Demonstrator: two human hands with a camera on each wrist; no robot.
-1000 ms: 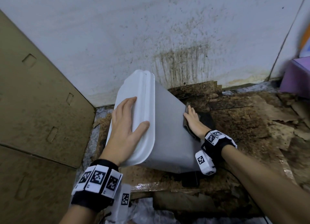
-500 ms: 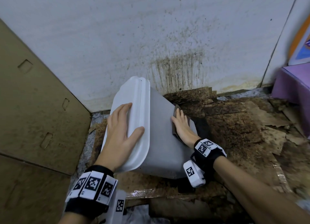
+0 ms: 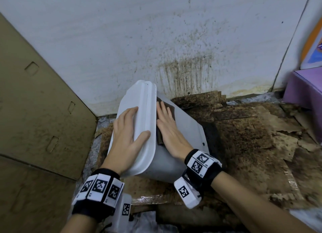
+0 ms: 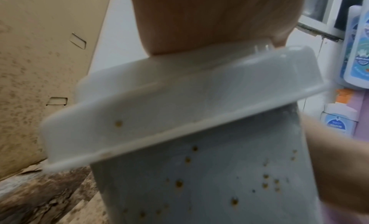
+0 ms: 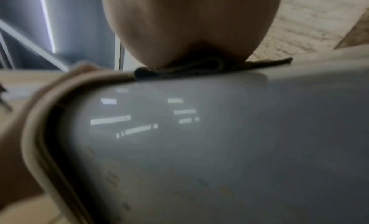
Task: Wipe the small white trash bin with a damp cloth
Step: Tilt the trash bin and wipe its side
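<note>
The small white trash bin (image 3: pixel 184 133) leans tilted on the floor, its lid (image 3: pixel 144 110) turned to the left. My left hand (image 3: pixel 129 131) lies flat on the lid, fingers straight, thumb over the lid's rim. My right hand (image 3: pixel 168 126) presses a dark cloth (image 3: pixel 169 109) flat against the bin's grey side, right beside the lid rim. In the left wrist view the lid (image 4: pixel 179 101) and the grey side (image 4: pixel 219 188) carry brown specks. The right wrist view shows the cloth (image 5: pixel 199 68) folded under my palm on the bin (image 5: pixel 199 148).
A stained white wall (image 3: pixel 156 41) rises behind the bin. Brown cardboard sheets (image 3: pixel 34 102) stand at the left. Dirty, torn cardboard (image 3: pixel 252 136) covers the floor on the right. A purple box (image 3: pixel 303 88) sits at the far right. Bottles (image 4: pixel 357 46) show in the left wrist view.
My right hand has slid the cloth from the far right side of the bin leftward and up to the lid rim. The left hand stays on the lid.
</note>
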